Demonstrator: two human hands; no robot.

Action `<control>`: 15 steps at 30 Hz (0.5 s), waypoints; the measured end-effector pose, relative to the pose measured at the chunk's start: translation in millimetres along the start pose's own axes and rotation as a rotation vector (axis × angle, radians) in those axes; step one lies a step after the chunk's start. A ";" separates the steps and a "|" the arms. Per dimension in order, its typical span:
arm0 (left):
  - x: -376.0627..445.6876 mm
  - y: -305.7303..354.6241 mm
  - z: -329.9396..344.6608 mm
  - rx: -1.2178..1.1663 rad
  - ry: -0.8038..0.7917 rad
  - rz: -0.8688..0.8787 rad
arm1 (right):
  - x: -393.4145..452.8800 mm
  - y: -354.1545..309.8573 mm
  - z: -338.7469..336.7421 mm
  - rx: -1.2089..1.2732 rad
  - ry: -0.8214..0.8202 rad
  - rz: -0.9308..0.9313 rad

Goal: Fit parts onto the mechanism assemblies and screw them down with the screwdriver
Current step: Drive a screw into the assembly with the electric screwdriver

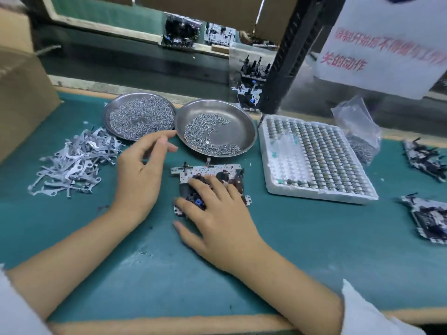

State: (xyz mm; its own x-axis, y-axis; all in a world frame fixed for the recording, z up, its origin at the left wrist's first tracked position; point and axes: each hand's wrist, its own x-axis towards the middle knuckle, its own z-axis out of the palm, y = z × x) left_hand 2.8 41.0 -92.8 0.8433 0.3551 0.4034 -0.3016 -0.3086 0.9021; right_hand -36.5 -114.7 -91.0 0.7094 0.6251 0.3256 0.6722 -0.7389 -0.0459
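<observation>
On green bench mat [302, 238]: 2 screw dishes [244, 131], foam tray [273, 175], mech assy [205, 170].

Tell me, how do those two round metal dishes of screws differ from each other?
The left dish holds a dense layer of screws covering most of its floor; the right dish holds a thinner scatter, with bare metal showing on its right side. The left dish sits farther back; the right dish lies nearer the mechanism assembly. The right dish's rim overlaps the left dish's edge. The left hand hovers in front of both. Both are shallow, round, grey metal dishes on the green mat.
</observation>
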 end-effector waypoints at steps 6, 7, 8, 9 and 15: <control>-7.4 2.6 4.7 0.173 -0.018 0.261 | -50.1 -0.6 -19.2 0.014 0.026 -0.013; -10.8 3.8 6.3 0.247 -0.050 0.360 | -58.4 0.3 -22.6 0.073 0.071 0.040; -14.6 4.9 8.2 0.320 -0.091 0.466 | -64.7 1.4 -25.3 0.136 0.128 0.112; -18.0 5.6 9.9 0.384 -0.133 0.567 | -68.2 2.8 -28.5 0.177 0.183 0.200; -22.5 7.5 11.6 0.523 -0.192 0.766 | -62.1 13.5 -30.0 0.136 -0.110 0.667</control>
State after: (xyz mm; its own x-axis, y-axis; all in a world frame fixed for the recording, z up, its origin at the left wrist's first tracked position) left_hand -13.3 20.4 -96.9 0.5713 -0.2448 0.7834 -0.6050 -0.7706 0.2004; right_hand -77.9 -171.0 -83.5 0.9932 0.0752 0.0889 0.1002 -0.9409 -0.3234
